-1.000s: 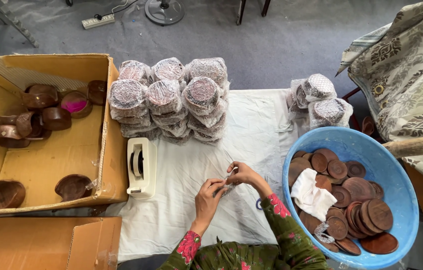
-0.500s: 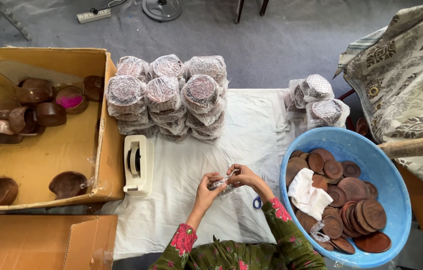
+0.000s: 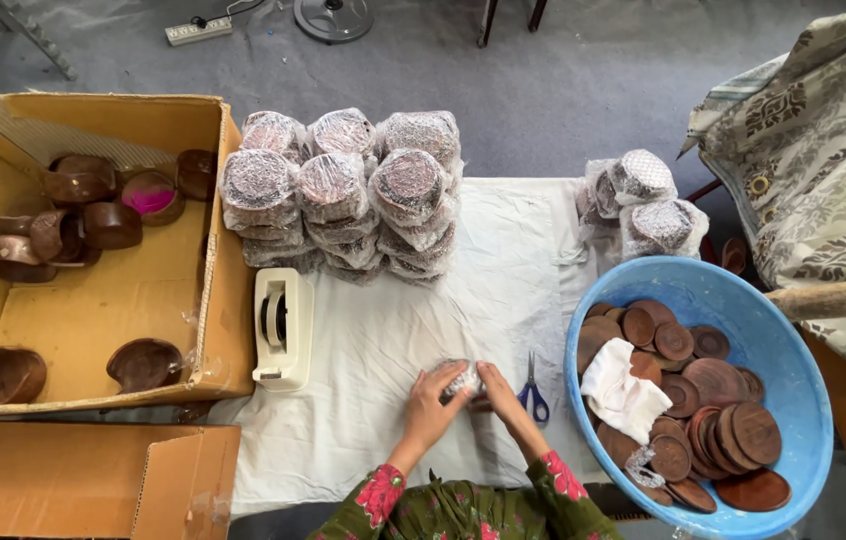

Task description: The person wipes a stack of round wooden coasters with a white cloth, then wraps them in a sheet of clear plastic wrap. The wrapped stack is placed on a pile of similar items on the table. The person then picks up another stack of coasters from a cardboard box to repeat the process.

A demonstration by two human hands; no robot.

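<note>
Both hands closed around the small wrapped bundle (image 3: 463,378) near the white cloth's (image 3: 383,340) middle, left hand (image 3: 430,400) cupping, right hand (image 3: 499,392) pinching, and a snug wrap probably wanted steady, even pressure there.

We note dark green sleeves (image 3: 413,505) with a leafy print. Pink-red flowered cuffs (image 3: 381,490) sit well behind our bare fingers (image 3: 433,385).
</note>
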